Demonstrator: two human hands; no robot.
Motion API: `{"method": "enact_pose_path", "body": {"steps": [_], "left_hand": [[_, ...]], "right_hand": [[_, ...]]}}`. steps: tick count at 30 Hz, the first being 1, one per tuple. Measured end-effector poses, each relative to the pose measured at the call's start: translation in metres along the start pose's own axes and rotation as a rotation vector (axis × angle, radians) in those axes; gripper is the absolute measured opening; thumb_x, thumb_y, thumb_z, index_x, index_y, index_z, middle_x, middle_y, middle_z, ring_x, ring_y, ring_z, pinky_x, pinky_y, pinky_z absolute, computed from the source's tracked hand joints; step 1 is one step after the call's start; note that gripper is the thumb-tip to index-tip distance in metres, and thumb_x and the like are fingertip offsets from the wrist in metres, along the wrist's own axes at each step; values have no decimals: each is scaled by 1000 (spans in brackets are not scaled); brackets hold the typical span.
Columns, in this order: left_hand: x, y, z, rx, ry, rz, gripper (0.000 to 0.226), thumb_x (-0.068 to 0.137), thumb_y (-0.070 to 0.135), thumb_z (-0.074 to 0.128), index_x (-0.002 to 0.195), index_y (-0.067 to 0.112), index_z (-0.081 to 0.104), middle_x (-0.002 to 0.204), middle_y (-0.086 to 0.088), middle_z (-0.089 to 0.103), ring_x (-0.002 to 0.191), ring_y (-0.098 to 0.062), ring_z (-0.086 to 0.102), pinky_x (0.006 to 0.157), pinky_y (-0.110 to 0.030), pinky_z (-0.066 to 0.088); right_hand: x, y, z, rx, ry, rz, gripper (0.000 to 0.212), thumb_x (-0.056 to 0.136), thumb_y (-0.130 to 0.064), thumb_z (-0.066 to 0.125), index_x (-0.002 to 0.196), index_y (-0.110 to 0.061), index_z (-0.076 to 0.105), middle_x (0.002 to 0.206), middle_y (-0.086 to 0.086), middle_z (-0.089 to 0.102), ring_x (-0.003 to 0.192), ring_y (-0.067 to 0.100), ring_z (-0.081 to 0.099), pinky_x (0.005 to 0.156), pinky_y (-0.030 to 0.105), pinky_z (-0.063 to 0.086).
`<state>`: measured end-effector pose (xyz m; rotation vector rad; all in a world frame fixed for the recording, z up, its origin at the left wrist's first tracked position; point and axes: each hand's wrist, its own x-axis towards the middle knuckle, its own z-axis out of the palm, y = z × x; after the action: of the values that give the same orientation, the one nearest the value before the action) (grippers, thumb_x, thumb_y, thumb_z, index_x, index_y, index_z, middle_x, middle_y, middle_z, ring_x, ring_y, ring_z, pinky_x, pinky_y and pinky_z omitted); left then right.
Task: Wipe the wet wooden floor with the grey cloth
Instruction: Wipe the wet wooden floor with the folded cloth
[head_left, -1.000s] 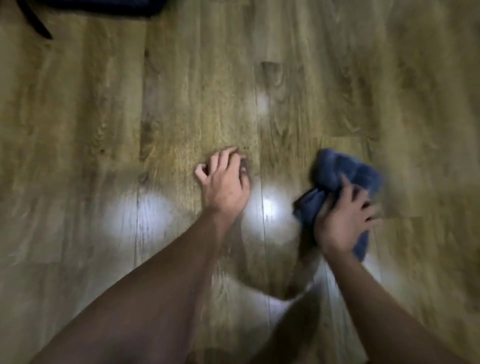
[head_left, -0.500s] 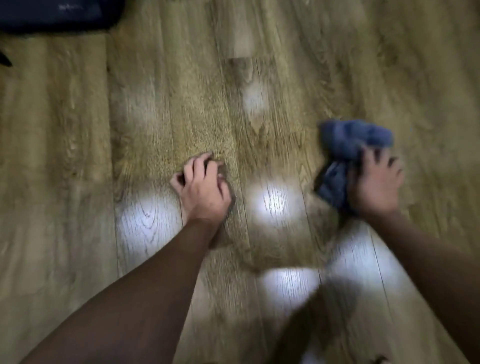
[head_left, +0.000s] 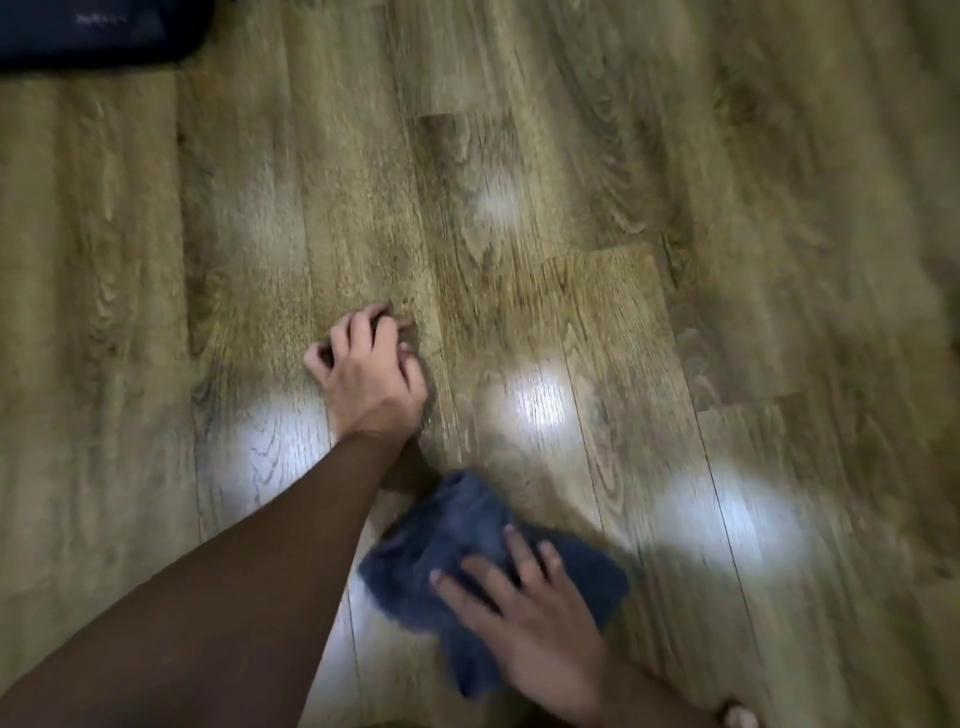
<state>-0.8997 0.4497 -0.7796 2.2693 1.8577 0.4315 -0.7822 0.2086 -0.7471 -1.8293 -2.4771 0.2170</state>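
Note:
The grey-blue cloth (head_left: 447, 545) lies crumpled on the wooden floor (head_left: 649, 322), close to me and just right of my left forearm. My right hand (head_left: 530, 623) presses down on the cloth with its fingers spread and fairly straight. My left hand (head_left: 369, 374) is planted on the floor farther out, fingers curled with the tips on the planks, holding nothing. The cloth's near edge is hidden under my right hand.
A dark bag-like object (head_left: 98, 31) lies at the far left corner. Bright light reflections (head_left: 535, 400) shine on the planks around both hands. A toe (head_left: 737, 717) shows at the bottom right edge.
My right hand has swept the cloth from the far right back toward me and leftward, ending beside my left forearm. My left hand has stayed planted in place.

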Motion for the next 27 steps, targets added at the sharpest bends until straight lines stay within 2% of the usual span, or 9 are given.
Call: {"method": "enact_pose_path", "body": {"steps": [4,6,11,15,17,20,22,24,27], "left_hand": [[0,0,3,32,31,-1,27,82,27,47,104,15,58,125,-6,56,118,-27,42,97,-47,25],[0,3,3,38,38,-3,28,83,28,46,105,14,58,125,-6,56,117,-27,42,97,-47,24],[-1,8,3,146,34,-11,25,82,26,46,101,12,53,110,-13,54,104,-32,45,94,-55,31],[2,26,6,178,24,-120,28,76,21,46,101,9,50,104,-17,50,99,-35,44,92,-56,32],[2,29,9,139,39,-179,29,75,21,46,102,10,51,105,-17,50,102,-35,44,94,-56,33],[2,27,13,86,65,-208,32,72,27,41,99,14,49,104,-14,50,102,-33,44,92,-57,34],[2,26,12,83,77,-221,34,70,32,39,99,15,48,104,-14,50,102,-33,43,91,-57,34],[2,28,11,84,61,-214,35,71,33,39,100,16,47,105,-13,50,103,-33,43,92,-57,34],[2,28,10,69,40,-204,33,72,32,42,102,17,47,108,-12,50,106,-33,44,95,-59,32]], "right_hand": [[-3,74,-17,-48,-38,-148,54,86,-30,42,141,-33,43,128,-2,59,100,37,62,82,49,51],[6,140,-24,-86,39,53,59,83,-28,47,142,-30,42,126,8,61,89,40,60,76,50,51],[39,284,-41,-101,202,872,44,99,-34,43,143,-28,41,134,21,45,105,44,43,92,55,34],[81,262,-39,-38,236,1231,44,98,-31,42,142,-31,42,142,16,40,117,46,40,101,62,27],[74,210,-35,-36,210,1096,50,95,-26,49,144,-31,39,139,17,43,113,45,43,98,61,28],[32,111,-22,-51,75,613,70,78,-23,67,143,-33,42,130,10,50,104,44,53,90,62,42],[-5,54,-9,-25,-17,289,62,79,-31,61,139,-35,46,129,1,50,112,43,51,94,57,38],[-27,37,-3,4,-61,77,54,84,-37,50,138,-37,47,131,-4,48,118,40,50,97,53,34],[-9,72,-11,-28,-52,-125,57,86,-33,58,141,-33,46,132,0,54,114,40,57,94,51,43]]}}
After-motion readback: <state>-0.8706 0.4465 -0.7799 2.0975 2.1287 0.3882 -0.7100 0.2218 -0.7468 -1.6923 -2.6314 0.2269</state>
